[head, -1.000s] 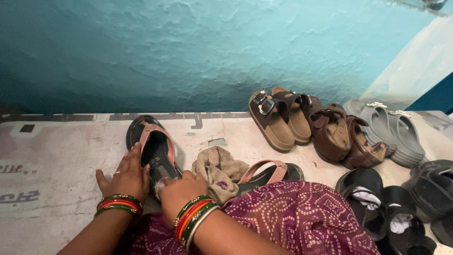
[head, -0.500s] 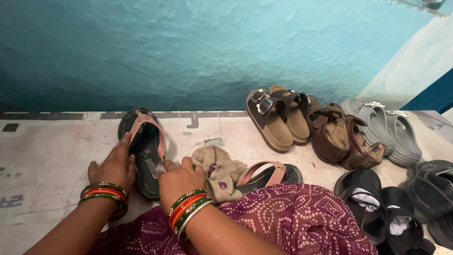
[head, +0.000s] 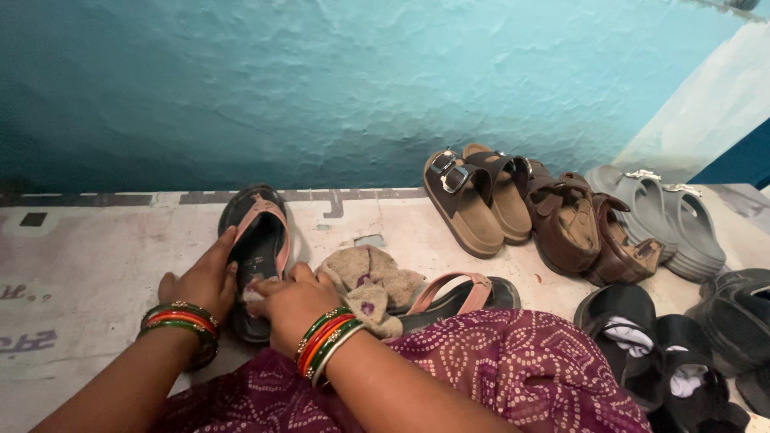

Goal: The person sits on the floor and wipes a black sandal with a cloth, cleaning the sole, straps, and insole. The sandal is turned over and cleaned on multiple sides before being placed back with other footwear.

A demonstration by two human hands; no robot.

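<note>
A black sandal with a pink strap (head: 261,240) lies on the pale floor by the teal wall. My left hand (head: 200,281) grips its left edge near the heel. My right hand (head: 290,305) is closed on a beige cloth (head: 370,282) and presses a bit of it onto the sandal's heel. The rest of the cloth is bunched to the right of that hand. The matching sandal (head: 461,293) lies on its side behind the cloth, partly hidden by my purple patterned garment (head: 497,369). Both wrists wear red, green and gold bangles.
Along the wall to the right stand tan buckled sandals (head: 473,200), brown sandals (head: 581,228) and grey slides (head: 674,220). Black shoes with white cloth inside (head: 654,345) and more dark footwear (head: 738,309) sit at the right edge. The floor mat (head: 96,265) is worn.
My right hand has slid down the sandal's footbed toward the heel with the cloth. My left hand kept its hold on the sandal, which shifted slightly.
</note>
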